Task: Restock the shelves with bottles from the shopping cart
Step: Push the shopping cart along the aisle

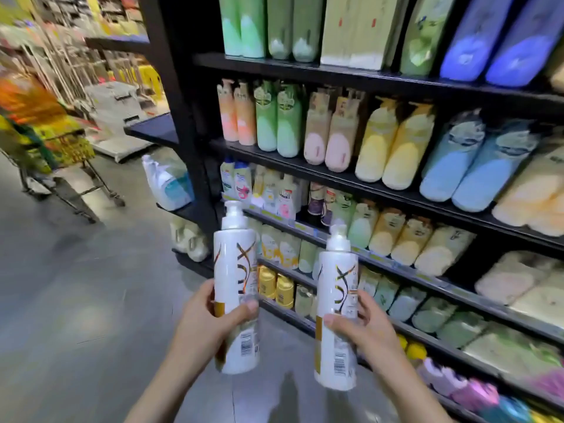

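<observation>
I hold two white pump bottles with gold lettering upright in front of the shelves. My left hand [207, 319] grips the left bottle [233, 267] around its lower half, thumb across the front. My right hand [361, 326] grips the right bottle [337, 288] the same way. Both bottles hover over the grey floor, just left of the black shelving unit [360, 181], level with its lower rows. The shopping cart [58, 166] stands blurred at the far left, filled with yellow and orange goods.
The shelves [305, 68] hold rows of coloured pump bottles: green, pink, yellow, blue. A side rack [171, 184] on the unit's left end carries blue-and-white bottles. Open grey floor [91, 300] stretches between me and the cart. More store racks stand behind.
</observation>
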